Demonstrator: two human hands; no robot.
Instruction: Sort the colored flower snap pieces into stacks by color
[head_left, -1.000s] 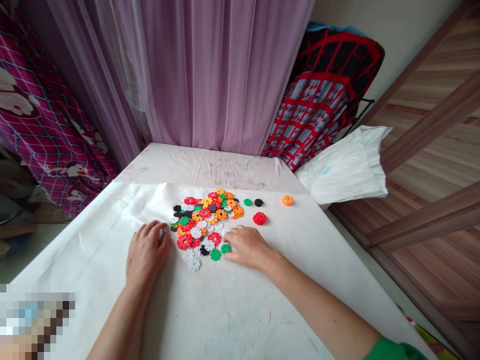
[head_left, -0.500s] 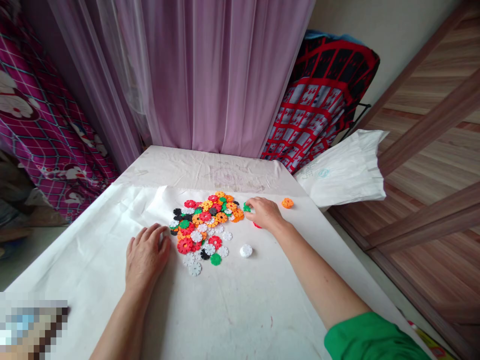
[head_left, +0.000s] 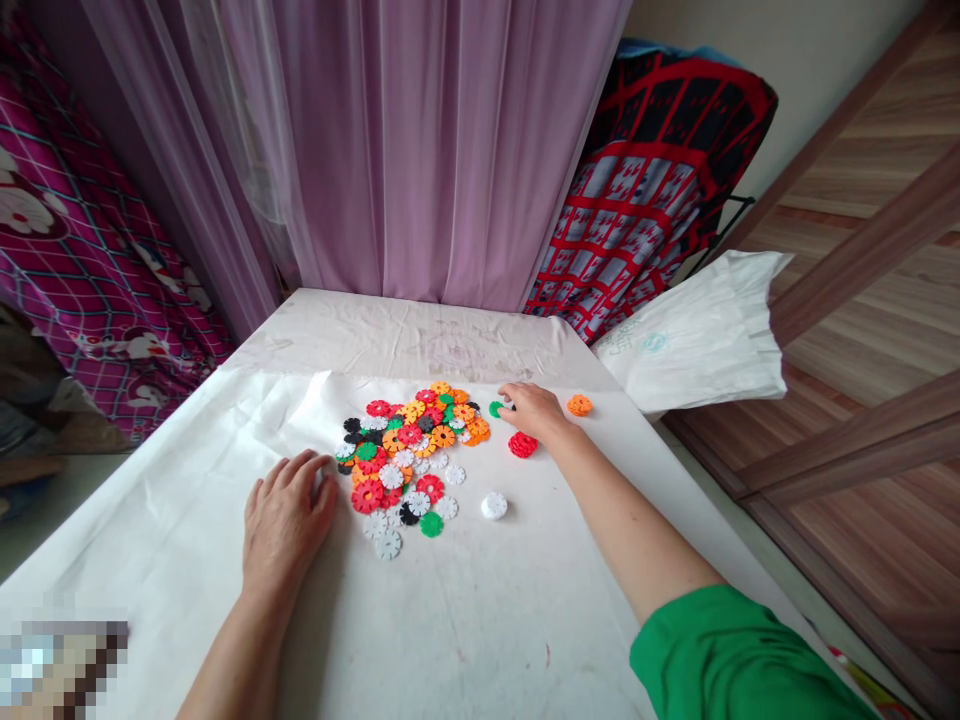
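Note:
My left hand (head_left: 289, 510) rests palm down on the white tabletop, fingers loosely spread, with nothing in it. Its fingertips lie just left of a loose pile of plastic flower discs (head_left: 409, 434) in red, orange, yellow, green, white and black. Beyond the pile's right edge, my right hand (head_left: 534, 410) has its thumb and fingers curled around some green discs (head_left: 496, 409), partly hidden by the fingers. Just below that hand is a red stack of discs (head_left: 523, 445). A white stack of discs (head_left: 494, 506) stands nearer to me, and an orange stack of discs (head_left: 579, 405) to the right.
A white cloth covers the table (head_left: 450, 640). At its right edge is a white plastic bag (head_left: 697, 340). Purple curtains (head_left: 420, 150) hang behind, a red patterned cloth (head_left: 637, 200) stands back right, and wooden doors (head_left: 877, 400) are on the right. The lower left corner is blurred out.
My right hand has shifted slightly up and away from me, uncovering the red stack. My left hand stays by the pile. The view has moved slightly.

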